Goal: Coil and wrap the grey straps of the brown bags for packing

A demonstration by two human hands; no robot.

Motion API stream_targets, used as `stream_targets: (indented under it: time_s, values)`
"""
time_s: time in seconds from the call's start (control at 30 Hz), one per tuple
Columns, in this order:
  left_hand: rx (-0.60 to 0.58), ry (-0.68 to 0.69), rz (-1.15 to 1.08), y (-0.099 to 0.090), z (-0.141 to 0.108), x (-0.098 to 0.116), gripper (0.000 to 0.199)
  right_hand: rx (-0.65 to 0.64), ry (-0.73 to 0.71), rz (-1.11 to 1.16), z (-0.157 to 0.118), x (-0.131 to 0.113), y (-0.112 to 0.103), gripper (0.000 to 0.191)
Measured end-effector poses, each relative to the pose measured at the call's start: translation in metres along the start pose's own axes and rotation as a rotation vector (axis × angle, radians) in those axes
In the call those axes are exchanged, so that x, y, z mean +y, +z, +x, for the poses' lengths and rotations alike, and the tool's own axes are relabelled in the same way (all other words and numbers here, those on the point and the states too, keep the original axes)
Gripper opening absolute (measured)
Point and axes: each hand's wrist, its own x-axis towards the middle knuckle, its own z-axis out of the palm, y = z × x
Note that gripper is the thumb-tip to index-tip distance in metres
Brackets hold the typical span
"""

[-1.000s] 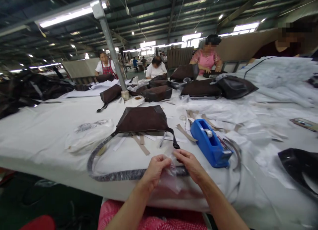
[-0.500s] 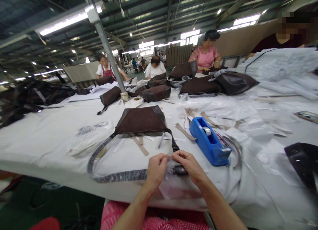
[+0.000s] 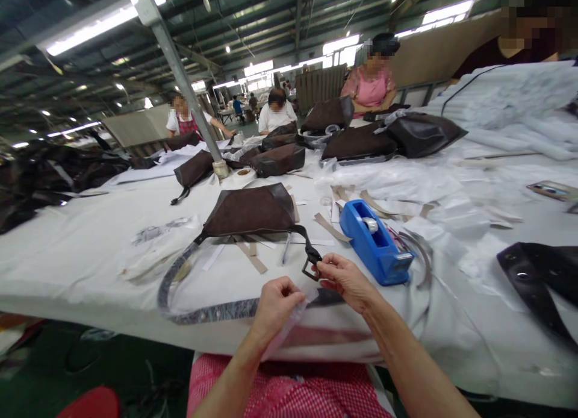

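Note:
A dark brown bag (image 3: 249,209) lies on the white table, its long strap (image 3: 217,312) curving left and round to the front, wrapped in clear plastic. My right hand (image 3: 345,279) pinches the black buckle (image 3: 311,266) at the end of the bag's short right strap. Near the table's front edge, my left hand (image 3: 279,303) is closed on a thin clear plastic film (image 3: 295,315), above the long strap. The strap's dark end passes beneath my right hand.
A blue tape dispenser (image 3: 377,243) stands just right of my right hand. Paper strips (image 3: 250,255) lie around the bag. More brown bags (image 3: 277,159) sit farther back, before several people. A dark strap piece (image 3: 533,279) lies at right, and a metal post (image 3: 185,74) rises at left.
My hands have moved apart. My right hand has taken hold of the buckle, which now shows as an open frame. My left hand has drawn slightly left and down with the plastic.

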Motion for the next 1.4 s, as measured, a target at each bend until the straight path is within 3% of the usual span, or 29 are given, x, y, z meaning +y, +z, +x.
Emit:
stream_targets:
  time_s: [0.3,0.67,0.93,1.4]
  values:
    - [-0.002,-0.132,-0.160,0.001,0.005,-0.011,0.021,0.030,-0.095,-0.025,-0.003,0.000,0.007,0.045]
    - [-0.074,-0.201,-0.201,-0.010,0.001,-0.010,0.021,0.010,-0.222,-0.321,0.000,0.002,0.001,0.041]
    - [-0.144,-0.210,-0.194,-0.011,-0.001,-0.010,0.021,0.001,-0.217,-0.343,-0.002,-0.001,0.000,0.038]
    - [-0.163,-0.203,-0.204,-0.016,-0.001,-0.018,0.019,-0.044,-0.204,-0.399,-0.002,-0.001,-0.002,0.035]
